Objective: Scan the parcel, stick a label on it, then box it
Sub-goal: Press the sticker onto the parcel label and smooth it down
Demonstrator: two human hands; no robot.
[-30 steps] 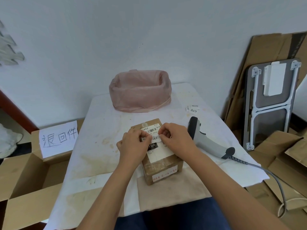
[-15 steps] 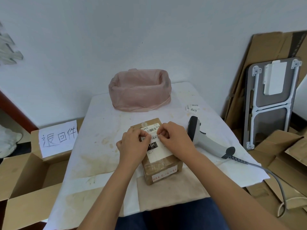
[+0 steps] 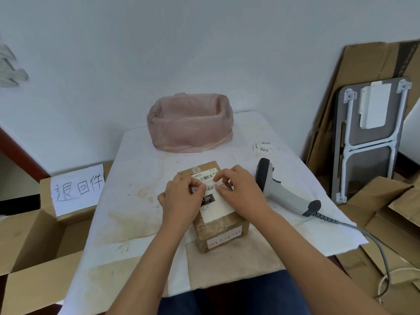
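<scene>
Little change over the last second. The handwritten label (image 3: 210, 185) now lies flatter across the parcel (image 3: 217, 218); more of its writing shows between the hands than before. Left hand (image 3: 183, 200) has shifted slightly, its fingers (image 3: 197, 184) now pressing the label's left end. Right hand (image 3: 241, 189) has edged a touch rightward, fingers on the label's right end. Head view has drifted marginally; the parcel's place on the worktop (image 3: 141, 178) reads the same.

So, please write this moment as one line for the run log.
step: labelling | both hands: left hand and right hand press small label onto parcel | scanner: lying on table | boxing: not yet
</scene>
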